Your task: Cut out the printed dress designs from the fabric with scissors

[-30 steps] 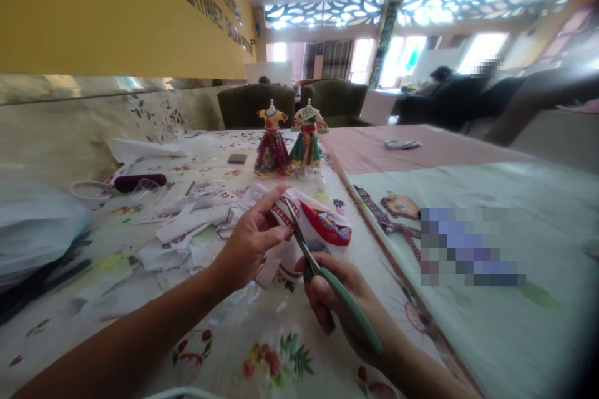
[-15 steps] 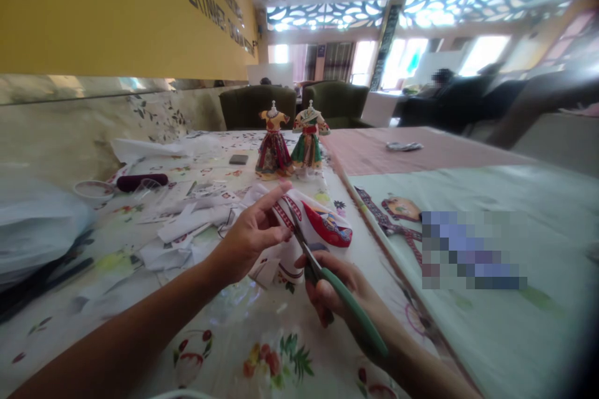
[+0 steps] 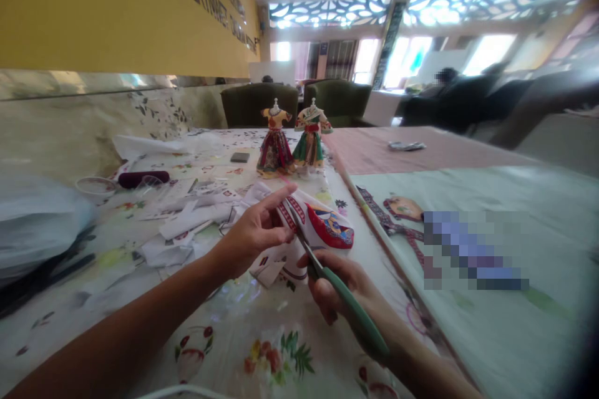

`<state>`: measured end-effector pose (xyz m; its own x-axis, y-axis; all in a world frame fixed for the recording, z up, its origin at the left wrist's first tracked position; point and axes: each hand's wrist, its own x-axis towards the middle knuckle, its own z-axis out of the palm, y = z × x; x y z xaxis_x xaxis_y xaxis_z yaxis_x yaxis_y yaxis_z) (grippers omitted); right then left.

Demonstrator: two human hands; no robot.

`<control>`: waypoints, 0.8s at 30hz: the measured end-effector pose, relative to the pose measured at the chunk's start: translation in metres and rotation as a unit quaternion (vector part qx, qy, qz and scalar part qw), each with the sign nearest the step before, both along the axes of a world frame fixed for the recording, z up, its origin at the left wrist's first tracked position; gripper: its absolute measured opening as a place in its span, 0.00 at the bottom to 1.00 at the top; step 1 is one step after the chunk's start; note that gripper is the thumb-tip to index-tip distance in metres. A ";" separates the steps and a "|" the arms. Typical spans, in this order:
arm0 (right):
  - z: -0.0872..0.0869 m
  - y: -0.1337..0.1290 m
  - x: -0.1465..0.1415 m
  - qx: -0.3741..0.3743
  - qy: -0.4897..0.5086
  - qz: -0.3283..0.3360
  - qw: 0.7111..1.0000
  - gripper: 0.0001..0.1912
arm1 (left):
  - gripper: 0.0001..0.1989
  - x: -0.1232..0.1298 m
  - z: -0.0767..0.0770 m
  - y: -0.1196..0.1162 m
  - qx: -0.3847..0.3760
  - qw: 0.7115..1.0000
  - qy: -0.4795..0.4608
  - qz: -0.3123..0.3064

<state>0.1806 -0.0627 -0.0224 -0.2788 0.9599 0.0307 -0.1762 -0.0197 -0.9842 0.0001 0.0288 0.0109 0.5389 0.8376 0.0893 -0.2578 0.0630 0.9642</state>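
Observation:
Between thumb and fingers, my left hand (image 3: 257,227) pinches a white printed cloth (image 3: 318,246) with red patterned bands and a red-and-blue motif. I cannot tell for certain whether it is fabric or paper. My right hand (image 3: 339,283) is wrapped round the handles of green-handled scissors (image 3: 358,315). Their metal blades lie against the cloth beside the red band (image 3: 286,215), close to my left fingertips. The blades look nearly closed. Part of the cloth is hidden behind my left hand.
Two small dressed mannequins (image 3: 275,143) stand beyond my hands. White scraps (image 3: 187,224) lie to the left, near a dark red cylindrical case (image 3: 143,179) and a white plastic bag (image 3: 42,224). On the right lie patterned cut pieces (image 3: 381,212). Green armchairs (image 3: 259,106) stand behind the table.
The scissor blades have moved slightly up along the red band and look closer together. My left hand keeps its pinch. The whole view has shifted a little.

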 end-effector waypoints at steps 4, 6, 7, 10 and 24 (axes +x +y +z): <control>-0.002 0.000 0.000 -0.002 0.006 -0.004 1.000 0.30 | 0.44 -0.001 -0.001 0.000 0.005 1.000 0.003 -0.008; -0.002 0.000 0.000 -0.007 0.008 -0.005 1.000 0.30 | 0.44 -0.001 -0.001 0.000 0.008 1.000 0.003 -0.013; -0.003 0.000 0.000 -0.010 0.009 -0.005 1.000 0.30 | 0.44 -0.001 -0.001 0.000 0.009 1.000 0.003 -0.015; -0.004 0.000 0.000 -0.013 0.013 -0.005 1.000 0.30 | 0.45 0.000 -0.001 0.000 0.006 1.000 0.001 -0.017; -0.001 -0.002 -0.001 -0.018 0.007 -0.012 1.000 0.30 | 0.45 -0.002 -0.003 0.005 0.006 0.999 -0.019 -0.030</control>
<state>0.1794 -0.0648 -0.0239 -0.2556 0.9668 -0.0003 -0.1899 -0.0505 -0.9805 -0.0019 0.0337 0.0081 0.5841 0.8028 0.1194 -0.2894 0.0685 0.9548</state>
